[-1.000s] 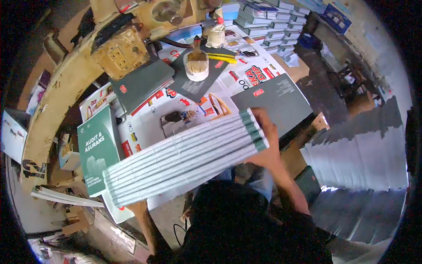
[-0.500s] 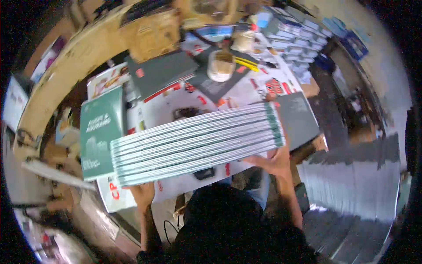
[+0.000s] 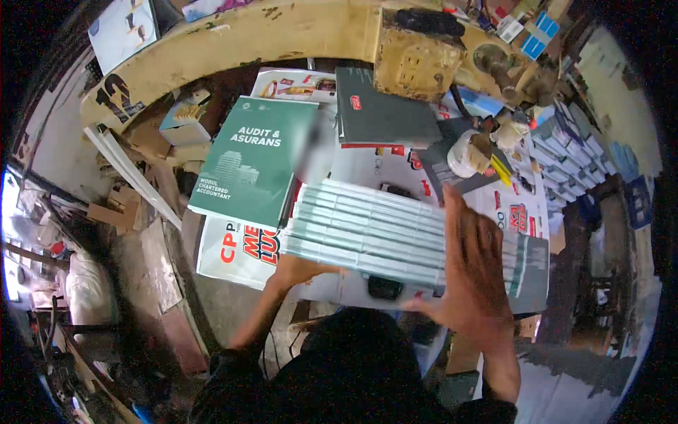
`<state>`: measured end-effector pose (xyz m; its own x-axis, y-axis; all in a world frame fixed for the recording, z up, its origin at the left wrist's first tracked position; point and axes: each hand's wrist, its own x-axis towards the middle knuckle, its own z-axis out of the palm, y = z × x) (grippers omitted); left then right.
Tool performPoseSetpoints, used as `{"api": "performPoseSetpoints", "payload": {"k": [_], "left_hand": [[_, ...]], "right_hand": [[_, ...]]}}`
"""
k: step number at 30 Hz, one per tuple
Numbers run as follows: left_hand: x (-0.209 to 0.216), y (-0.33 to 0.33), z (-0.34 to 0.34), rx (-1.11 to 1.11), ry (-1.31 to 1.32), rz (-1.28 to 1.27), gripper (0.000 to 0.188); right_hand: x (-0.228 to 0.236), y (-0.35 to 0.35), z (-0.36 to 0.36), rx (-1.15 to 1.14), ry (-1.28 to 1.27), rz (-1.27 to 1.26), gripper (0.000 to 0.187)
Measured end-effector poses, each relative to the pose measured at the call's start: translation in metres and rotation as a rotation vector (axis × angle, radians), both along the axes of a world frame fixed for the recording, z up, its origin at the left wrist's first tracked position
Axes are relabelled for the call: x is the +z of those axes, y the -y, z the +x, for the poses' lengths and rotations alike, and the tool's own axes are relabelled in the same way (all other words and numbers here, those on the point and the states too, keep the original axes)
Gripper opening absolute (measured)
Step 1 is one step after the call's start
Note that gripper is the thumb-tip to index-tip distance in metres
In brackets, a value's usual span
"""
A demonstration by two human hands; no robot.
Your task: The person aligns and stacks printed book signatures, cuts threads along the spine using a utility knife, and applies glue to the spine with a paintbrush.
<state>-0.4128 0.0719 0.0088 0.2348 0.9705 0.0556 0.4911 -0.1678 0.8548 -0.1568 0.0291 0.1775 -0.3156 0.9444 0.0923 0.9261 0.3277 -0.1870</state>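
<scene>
A stack of thin booklets [image 3: 367, 225] with white and green edges lies across the table in front of me. My left hand [image 3: 293, 274] grips its near left end, thumb along the front edge, the other fingers largely hidden. Over the right part of the stack is my right hand [image 3: 477, 272], open, with its thumb spread away from the fingers; whether it touches the booklets I cannot tell. A green-covered book [image 3: 247, 162] lies flat just beyond the stack's left end, atop a pile.
Dark grey hardcovers [image 3: 385, 113] lie at the back of the table. A white tub [image 3: 468, 154] stands near a yellow tool [image 3: 501, 171]. A small black object [image 3: 385, 287] sits at the near edge. Book stacks [image 3: 572, 155] rise at back right, behind them a yellow machine frame [image 3: 296, 35].
The booklet stack has been lowered and turned, its right end now nearer me. My right hand has come off its end and over it. The view has swung left.
</scene>
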Motion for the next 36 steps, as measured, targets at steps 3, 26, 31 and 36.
{"api": "performPoseSetpoints", "payload": {"k": [3, 26, 31, 36], "left_hand": [[-0.020, -0.006, -0.005, -0.114, -0.186, 0.059, 0.068], [0.232, -0.031, 0.006, -0.293, 0.344, 0.657, 0.090], [0.113, -0.039, 0.029, 0.034, 0.316, 0.353, 0.077], [0.049, -0.031, 0.018, 0.080, 0.492, 0.059, 0.075]], "right_hand": [[0.001, 0.001, -0.005, -0.029, -0.083, 0.022, 0.118], [-0.068, 0.056, 0.047, -0.341, -1.142, 0.348, 0.078], [-0.149, 0.030, 0.045, -0.322, -1.317, 0.162, 0.092], [-0.168, 0.022, 0.047, -0.323, -1.128, 0.208, 0.101]]}}
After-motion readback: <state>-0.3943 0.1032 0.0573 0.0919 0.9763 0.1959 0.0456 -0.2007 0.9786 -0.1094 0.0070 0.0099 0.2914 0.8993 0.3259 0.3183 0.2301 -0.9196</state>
